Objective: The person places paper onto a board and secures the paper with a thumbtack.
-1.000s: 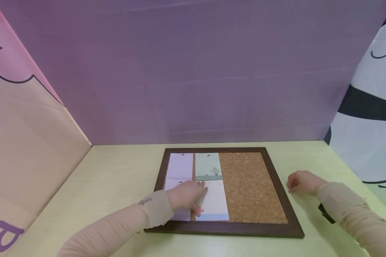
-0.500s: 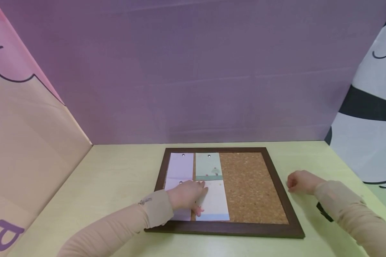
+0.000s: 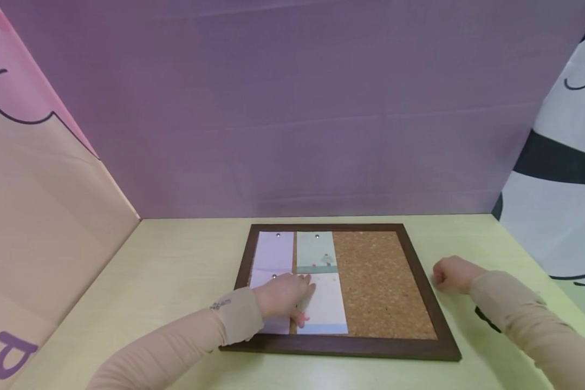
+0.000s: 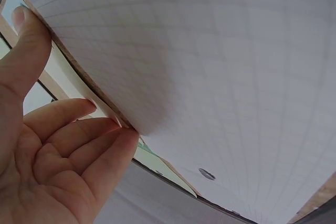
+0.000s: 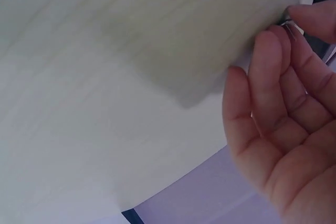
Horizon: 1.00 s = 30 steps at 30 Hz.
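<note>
My left hand (image 3: 281, 297) rests with spread, fairly straight fingers on a white note sheet (image 3: 326, 306) with a blue bottom band. Part of that sheet and of the lower lilac sheet (image 3: 275, 326) is hidden under the hand. Both lie on a framed cork board (image 3: 377, 281). Above them are another lilac sheet (image 3: 274, 252) and a green sheet (image 3: 312, 252) with a tree print, each with a silver thumbtack at its top. Just right of the frame, my right hand (image 3: 457, 274) pinches a small silver thumbtack (image 5: 286, 23) between thumb and fingers, as the right wrist view shows.
Bare cork fills the board's right half inside a dark brown frame (image 3: 341, 346). The board lies on a pale wood table (image 3: 185, 271). A purple cloth wall (image 3: 292, 108) stands behind, with printed panels at both sides.
My right hand has shifted slightly left toward the board's frame, and its wrist has turned a little. The left hand stays in place on the white sheet.
</note>
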Tool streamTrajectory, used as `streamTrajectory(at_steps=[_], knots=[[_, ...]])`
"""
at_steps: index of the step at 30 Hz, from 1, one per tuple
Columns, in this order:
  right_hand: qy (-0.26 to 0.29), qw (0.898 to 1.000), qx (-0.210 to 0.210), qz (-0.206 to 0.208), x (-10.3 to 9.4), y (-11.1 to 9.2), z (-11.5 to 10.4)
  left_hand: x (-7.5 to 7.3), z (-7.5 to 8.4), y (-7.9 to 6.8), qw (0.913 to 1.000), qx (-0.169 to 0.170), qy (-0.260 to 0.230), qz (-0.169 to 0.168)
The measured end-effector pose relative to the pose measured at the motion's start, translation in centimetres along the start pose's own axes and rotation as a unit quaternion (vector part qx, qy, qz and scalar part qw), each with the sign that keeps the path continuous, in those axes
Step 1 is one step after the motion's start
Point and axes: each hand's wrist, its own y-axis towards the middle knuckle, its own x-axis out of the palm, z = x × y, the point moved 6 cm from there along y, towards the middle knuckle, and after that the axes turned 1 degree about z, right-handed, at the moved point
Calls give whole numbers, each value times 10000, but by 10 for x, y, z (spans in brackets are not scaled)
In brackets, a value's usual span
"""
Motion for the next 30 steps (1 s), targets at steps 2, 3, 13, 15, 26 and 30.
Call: streamTrajectory(at_steps=[2, 3, 13, 15, 26, 30], knots=[[-21, 10000, -13, 2, 0, 0, -2, 0, 0, 0, 10000, -10, 9, -30], [-17, 10000, -27, 17, 0, -1, -4, 0, 0, 0, 10000, -5, 26, -38], [-82, 10000, 45, -17, -2, -1, -9, 0, 0, 0, 10000, 8, -11, -24], [-140, 9999, 2, 3, -2, -1, -9, 1, 0, 0, 10000, 4, -42, -25], [-245, 9983, -376, 371, -4, -3, -11, 0, -1, -1, 9998, -46, -197, -45], [-174, 9982, -432, 389, -4, -4, -11, 1, -1, -2, 9996, -70, -278, -48]])
